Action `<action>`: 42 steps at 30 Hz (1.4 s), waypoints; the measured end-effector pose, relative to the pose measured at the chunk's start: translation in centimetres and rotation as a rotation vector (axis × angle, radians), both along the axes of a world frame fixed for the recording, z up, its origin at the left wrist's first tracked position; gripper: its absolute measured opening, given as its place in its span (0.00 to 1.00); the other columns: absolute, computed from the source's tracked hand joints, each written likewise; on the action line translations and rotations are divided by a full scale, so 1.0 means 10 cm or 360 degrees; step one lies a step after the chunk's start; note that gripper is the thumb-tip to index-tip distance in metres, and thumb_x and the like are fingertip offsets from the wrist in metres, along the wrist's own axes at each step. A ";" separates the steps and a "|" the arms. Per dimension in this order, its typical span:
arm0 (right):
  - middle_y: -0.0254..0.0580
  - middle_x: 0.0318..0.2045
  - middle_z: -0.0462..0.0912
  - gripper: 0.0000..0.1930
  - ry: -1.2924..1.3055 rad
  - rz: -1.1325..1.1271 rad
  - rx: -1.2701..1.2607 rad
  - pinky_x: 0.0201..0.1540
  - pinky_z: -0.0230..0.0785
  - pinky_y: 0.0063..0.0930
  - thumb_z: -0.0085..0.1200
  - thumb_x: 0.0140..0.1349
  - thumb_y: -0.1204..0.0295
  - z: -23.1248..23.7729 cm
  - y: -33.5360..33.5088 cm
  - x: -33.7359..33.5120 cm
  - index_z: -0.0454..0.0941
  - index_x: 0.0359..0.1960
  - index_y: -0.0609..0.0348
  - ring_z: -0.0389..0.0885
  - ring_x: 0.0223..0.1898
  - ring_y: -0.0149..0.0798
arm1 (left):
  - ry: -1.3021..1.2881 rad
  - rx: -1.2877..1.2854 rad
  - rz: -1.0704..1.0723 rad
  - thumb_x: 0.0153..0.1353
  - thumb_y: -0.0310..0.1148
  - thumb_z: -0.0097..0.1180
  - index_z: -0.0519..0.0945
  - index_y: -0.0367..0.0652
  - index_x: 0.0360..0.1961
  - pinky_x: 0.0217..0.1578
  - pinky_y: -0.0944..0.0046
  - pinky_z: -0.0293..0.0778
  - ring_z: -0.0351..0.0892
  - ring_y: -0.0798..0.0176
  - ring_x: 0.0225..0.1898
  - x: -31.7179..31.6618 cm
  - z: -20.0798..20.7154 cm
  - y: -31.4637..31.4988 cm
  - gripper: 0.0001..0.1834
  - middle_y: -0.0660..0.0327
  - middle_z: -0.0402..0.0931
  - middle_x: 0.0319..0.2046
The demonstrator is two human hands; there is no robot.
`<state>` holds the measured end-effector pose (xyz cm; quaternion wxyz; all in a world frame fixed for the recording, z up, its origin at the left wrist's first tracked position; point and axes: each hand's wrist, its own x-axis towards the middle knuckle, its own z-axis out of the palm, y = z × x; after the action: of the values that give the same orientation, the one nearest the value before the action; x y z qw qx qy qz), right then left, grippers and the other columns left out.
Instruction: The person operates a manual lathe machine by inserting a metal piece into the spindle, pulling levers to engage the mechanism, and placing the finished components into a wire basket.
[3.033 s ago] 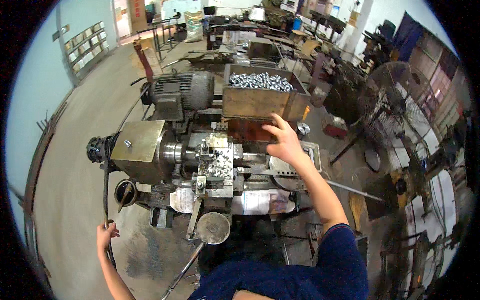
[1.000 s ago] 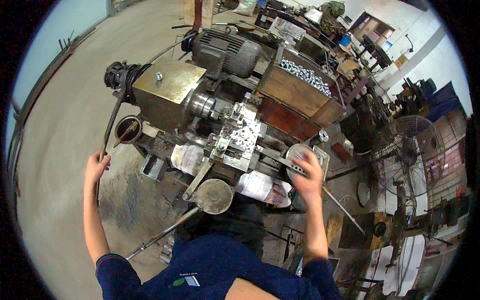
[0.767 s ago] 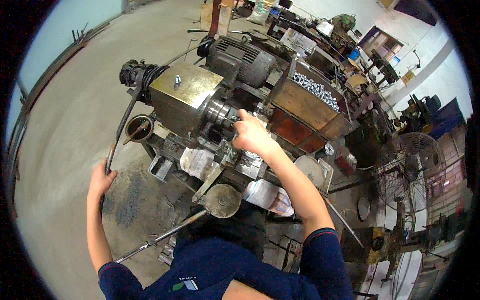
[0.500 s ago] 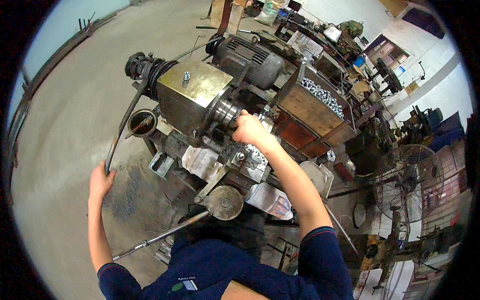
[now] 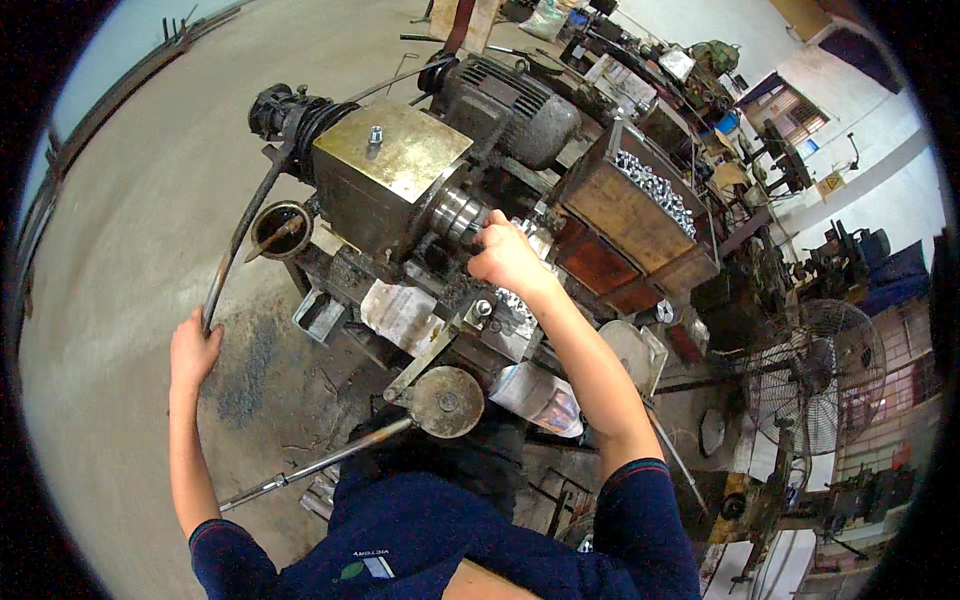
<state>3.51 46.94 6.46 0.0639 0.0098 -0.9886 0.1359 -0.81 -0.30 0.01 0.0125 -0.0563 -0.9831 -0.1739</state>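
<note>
Here, left hand point(image 5: 195, 350) round lever point(image 5: 222, 280), right hand point(image 5: 507, 260) at spindle point(image 5: 456, 215).

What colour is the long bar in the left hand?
The bar is dark grey, browner just above the left hand; the head view shows it best.

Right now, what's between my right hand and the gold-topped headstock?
In the head view, the cylindrical steel spindle nose lies between your right hand and the headstock.

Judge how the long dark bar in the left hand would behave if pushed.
The long dark bar is probably stiff, showing no sag above the left hand. Its metallic look suggests some weight. It would likely swing, not roll, as its upper end seems joined to the machine.
</note>
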 end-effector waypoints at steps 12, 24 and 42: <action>0.57 0.36 0.71 0.17 0.0015 0.0004 -0.0267 0.45 0.67 0.37 0.55 0.33 0.70 -0.10 0.07 -0.11 0.78 0.28 0.69 0.73 0.40 0.55 | 0.0022 -0.0016 -0.0017 0.47 0.34 0.57 0.72 0.35 0.39 0.33 0.49 0.69 0.74 0.41 0.31 -0.02 0.06 0.07 0.18 0.44 0.74 0.24; 0.59 0.35 0.72 0.17 0.0027 -0.0122 -0.0290 0.41 0.67 0.37 0.53 0.32 0.68 -0.01 -0.03 -0.09 0.79 0.24 0.68 0.73 0.37 0.55 | 0.0203 -0.0828 0.0066 0.46 0.26 0.49 0.76 0.40 0.28 0.30 0.53 0.71 0.76 0.48 0.29 -0.93 0.12 -0.64 0.07 0.50 0.76 0.24; 0.47 0.31 0.79 0.18 0.0345 -0.0892 -0.0488 0.40 0.68 0.26 0.53 0.38 0.73 0.26 1.30 1.87 0.79 0.35 0.63 0.78 0.35 0.41 | -0.0258 0.0576 -0.0368 0.48 0.38 0.59 0.75 0.36 0.43 0.37 0.59 0.71 0.78 0.53 0.35 -0.87 -1.27 0.50 0.22 0.49 0.78 0.32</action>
<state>22.16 59.98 9.07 0.2043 -0.2578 -0.9083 0.2585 -9.47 4.70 -12.70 -0.0767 -0.1514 -0.9206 -0.3517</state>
